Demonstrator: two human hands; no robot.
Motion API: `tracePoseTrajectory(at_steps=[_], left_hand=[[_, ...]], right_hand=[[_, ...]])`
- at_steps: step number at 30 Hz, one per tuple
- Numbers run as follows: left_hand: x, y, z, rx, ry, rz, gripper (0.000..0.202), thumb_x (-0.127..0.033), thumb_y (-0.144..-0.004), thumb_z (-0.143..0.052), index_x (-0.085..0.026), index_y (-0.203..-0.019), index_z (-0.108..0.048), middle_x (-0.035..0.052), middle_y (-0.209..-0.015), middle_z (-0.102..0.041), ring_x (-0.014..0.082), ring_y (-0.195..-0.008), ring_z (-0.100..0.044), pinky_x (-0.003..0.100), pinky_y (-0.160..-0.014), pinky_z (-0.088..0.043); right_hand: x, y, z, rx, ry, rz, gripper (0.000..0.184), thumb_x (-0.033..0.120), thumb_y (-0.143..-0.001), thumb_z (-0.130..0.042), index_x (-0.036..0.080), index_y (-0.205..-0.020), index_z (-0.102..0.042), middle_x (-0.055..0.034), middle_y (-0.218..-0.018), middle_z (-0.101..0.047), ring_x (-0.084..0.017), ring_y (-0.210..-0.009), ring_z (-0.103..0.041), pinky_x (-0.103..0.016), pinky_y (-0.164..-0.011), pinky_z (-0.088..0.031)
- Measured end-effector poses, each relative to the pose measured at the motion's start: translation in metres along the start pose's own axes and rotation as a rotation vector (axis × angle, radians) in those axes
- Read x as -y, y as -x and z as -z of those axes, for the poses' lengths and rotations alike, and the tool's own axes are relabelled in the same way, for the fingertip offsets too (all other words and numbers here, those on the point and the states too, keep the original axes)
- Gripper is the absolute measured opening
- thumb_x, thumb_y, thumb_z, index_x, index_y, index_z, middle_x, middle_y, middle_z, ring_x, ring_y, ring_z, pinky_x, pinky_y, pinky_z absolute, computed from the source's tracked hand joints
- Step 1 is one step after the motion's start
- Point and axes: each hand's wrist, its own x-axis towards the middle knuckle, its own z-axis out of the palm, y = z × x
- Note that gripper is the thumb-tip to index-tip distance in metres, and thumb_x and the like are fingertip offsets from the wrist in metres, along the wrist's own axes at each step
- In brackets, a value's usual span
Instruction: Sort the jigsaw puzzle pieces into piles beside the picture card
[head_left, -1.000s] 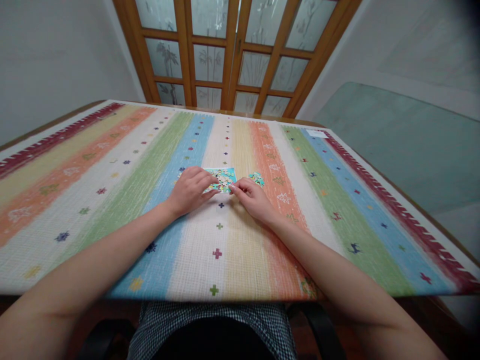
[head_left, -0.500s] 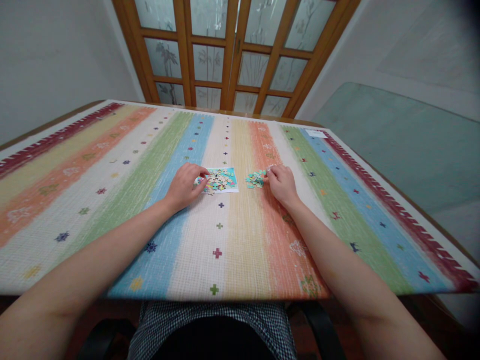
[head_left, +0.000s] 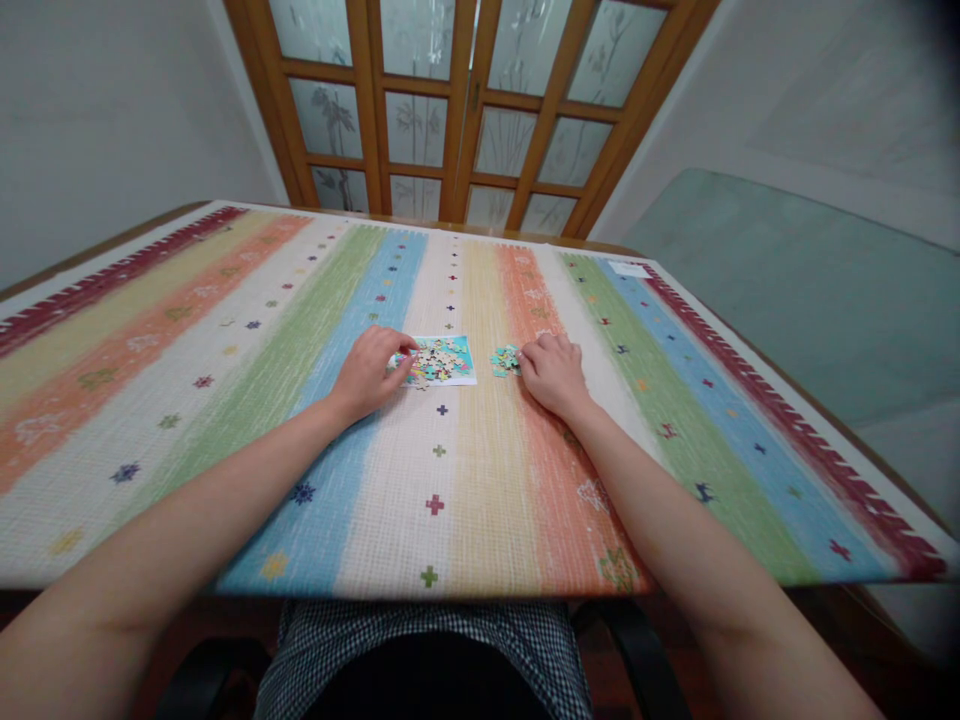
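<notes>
Jigsaw puzzle pieces lie heaped on a small printed picture sheet in the middle of the striped cloth. At the sheet's left edge rests my left hand, its thumb and forefinger curved, with a gap between them beside the heap. A smaller cluster of teal and green puzzle pieces sits to the right, apart from the sheet. My right hand lies palm down at that cluster's right side, fingers loosely spread, fingertips touching or just over its edge. What is under the palm is hidden.
A striped tablecloth covers the large table. A small white slip lies near the far right corner. Wooden doors with glass panes stand beyond the table, and a pale green board is on the right.
My right hand has turned from a pinch-like pose to palm down, its fingers spread and covering the right part of the smaller cluster. My left hand has stayed in place.
</notes>
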Motion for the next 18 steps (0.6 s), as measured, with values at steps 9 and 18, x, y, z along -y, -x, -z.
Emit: tracePoseTrajectory(at_steps=[9, 18], left_hand=[[0.0017, -0.0001, -0.0002, -0.007, -0.002, -0.006, 0.021, -0.035, -0.103, -0.047, -0.021, -0.107, -0.063, 0.0084, -0.099, -0.068, 0.0265, -0.097, -0.061, 0.044, -0.094, -0.048], [0.0093, -0.0028, 0.0068, 0.027, -0.049, 0.006, 0.023, -0.024, -0.099, -0.045, -0.019, -0.112, -0.063, 0.0110, -0.105, -0.066, 0.0287, -0.105, -0.059, 0.047, -0.098, -0.047]], right_hand=[[0.0012, -0.0004, 0.0020, -0.024, 0.010, -0.053, 0.031, 0.038, -0.102, -0.047, 0.022, -0.085, -0.067, -0.0148, -0.098, -0.066, -0.033, -0.098, -0.052, -0.048, -0.085, -0.037], [0.0056, 0.0000, 0.0047, -0.106, -0.060, -0.052, 0.031, 0.037, -0.104, -0.044, 0.023, -0.081, -0.060, -0.0114, -0.092, -0.065, -0.029, -0.092, -0.052, -0.041, -0.079, -0.032]])
